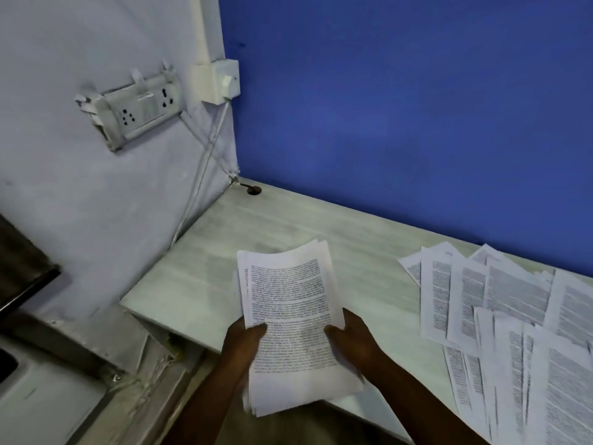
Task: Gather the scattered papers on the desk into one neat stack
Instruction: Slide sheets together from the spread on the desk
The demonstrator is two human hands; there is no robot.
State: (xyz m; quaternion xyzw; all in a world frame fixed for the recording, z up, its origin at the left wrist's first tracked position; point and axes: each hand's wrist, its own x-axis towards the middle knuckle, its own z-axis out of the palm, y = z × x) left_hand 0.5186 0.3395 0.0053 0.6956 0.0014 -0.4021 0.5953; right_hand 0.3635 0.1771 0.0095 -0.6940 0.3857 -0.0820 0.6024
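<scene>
I hold a stack of printed papers [290, 313] above the front edge of the pale desk [224, 252]. My left hand [242, 345] grips the stack's left side, thumb on the top sheet. My right hand [353, 340] grips its right side the same way. The stack's sheets are slightly offset at the top and bottom edges. Several scattered papers [500, 316] lie overlapping on the desk's right part, reaching the frame's right and bottom edges.
A blue partition [417, 123] backs the desk. On the grey wall to the left hang a socket panel [138, 110] and a white switch box [221, 81] with cables running to a hole [254, 190] in the desk corner. A dark ledge stands at lower left.
</scene>
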